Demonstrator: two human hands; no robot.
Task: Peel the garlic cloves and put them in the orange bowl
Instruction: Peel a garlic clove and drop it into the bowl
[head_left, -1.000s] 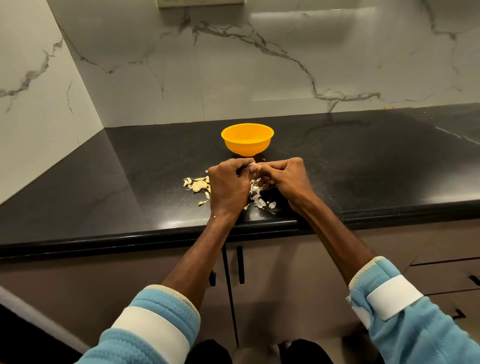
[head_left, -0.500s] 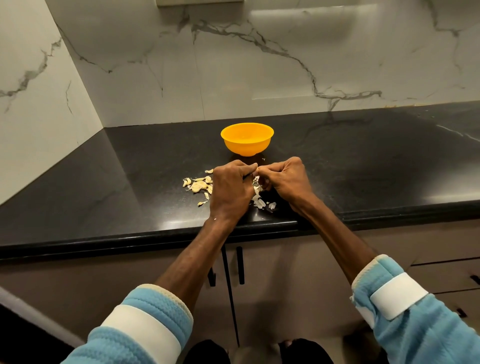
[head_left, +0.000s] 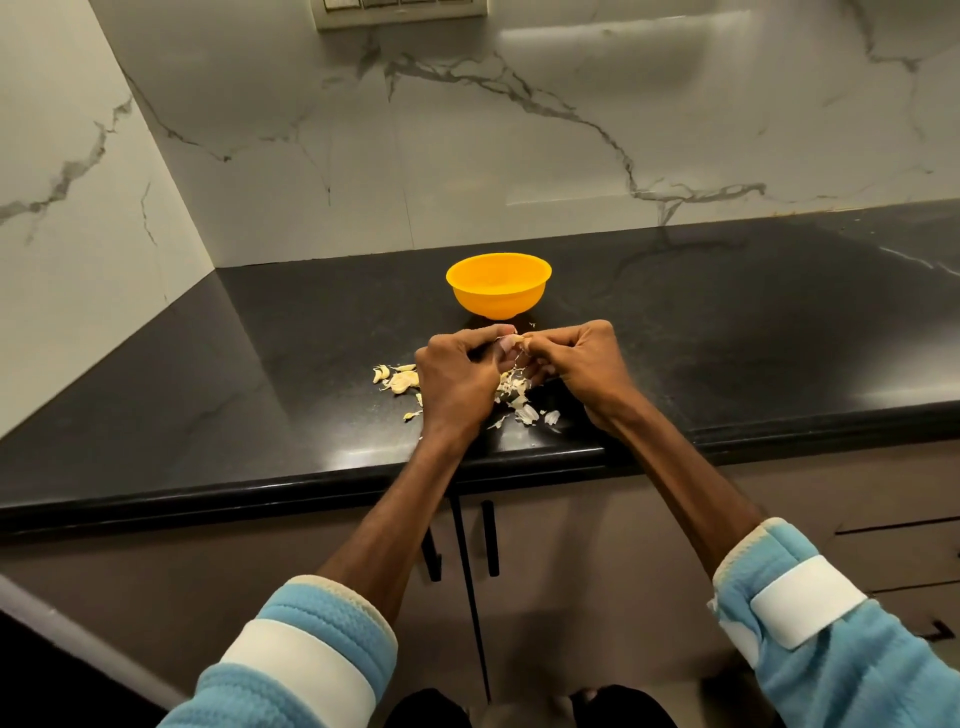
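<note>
The orange bowl (head_left: 497, 285) stands on the black counter just beyond my hands; its inside is barely visible. My left hand (head_left: 457, 379) and my right hand (head_left: 576, 364) meet fingertip to fingertip over the counter and pinch one small garlic clove (head_left: 511, 341) between them. A thin strand of skin hangs from the clove. Unpeeled cloves (head_left: 399, 378) lie in a small heap left of my left hand. Loose white peel scraps (head_left: 524, 408) lie under and in front of my hands.
The black counter (head_left: 727, 338) runs wide to the right and back to a marble wall, with a side wall at the left. Its front edge lies just under my wrists. Cabinet doors with dark handles (head_left: 488, 538) are below.
The hands have stayed in place, working the clove between the fingertips. The view has tilted slightly upward.
</note>
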